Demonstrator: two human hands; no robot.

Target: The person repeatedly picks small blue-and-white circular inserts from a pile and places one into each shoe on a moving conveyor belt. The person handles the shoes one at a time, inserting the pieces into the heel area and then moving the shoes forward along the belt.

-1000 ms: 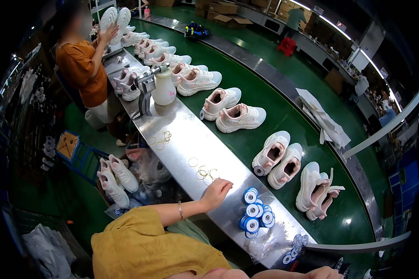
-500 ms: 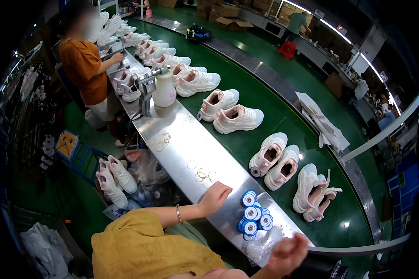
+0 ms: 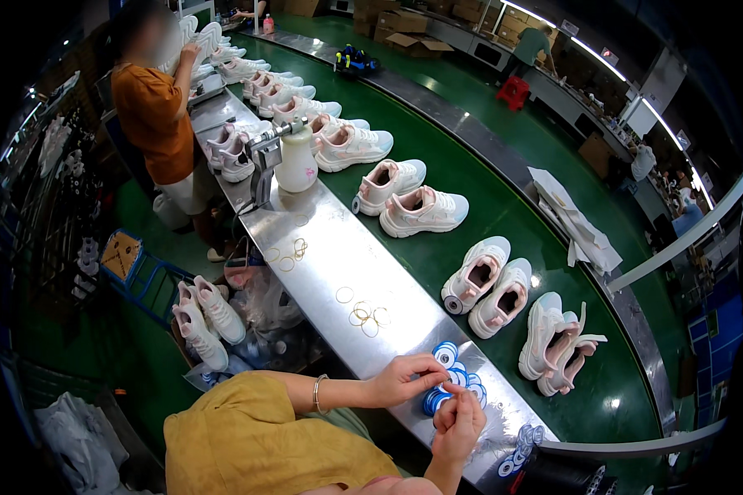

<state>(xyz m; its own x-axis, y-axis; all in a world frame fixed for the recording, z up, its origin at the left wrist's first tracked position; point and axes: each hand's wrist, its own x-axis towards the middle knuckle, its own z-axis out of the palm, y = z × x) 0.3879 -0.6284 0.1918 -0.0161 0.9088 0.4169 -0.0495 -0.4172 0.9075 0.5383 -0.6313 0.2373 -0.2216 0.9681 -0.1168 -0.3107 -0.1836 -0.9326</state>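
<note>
My left hand [image 3: 407,379] and my right hand [image 3: 460,421] meet over the metal bench [image 3: 371,276], fingertips pinched close together. Whatever they hold between the fingers is too small to make out. Directly beneath and behind them sit stacks of round blue-and-white tags [image 3: 446,355], partly covered by my hands. More round tags [image 3: 520,452] lie to the right of my right forearm. Thin yellowish rubber bands [image 3: 362,313] are scattered on the bench beyond my left hand.
White-and-pink sneakers [image 3: 425,210] stand in pairs along the green conveyor belt [image 3: 437,272]. A white bottle [image 3: 295,165] stands beside a metal bench fixture [image 3: 260,165]. A person in orange [image 3: 149,124] works at the far left. White sheets [image 3: 574,219] lie on the belt's outer rim.
My right hand has moved left and inward to meet my left hand, which has shifted slightly right over the tags. Loose tags now show at the right. The person in orange has raised a hand.
</note>
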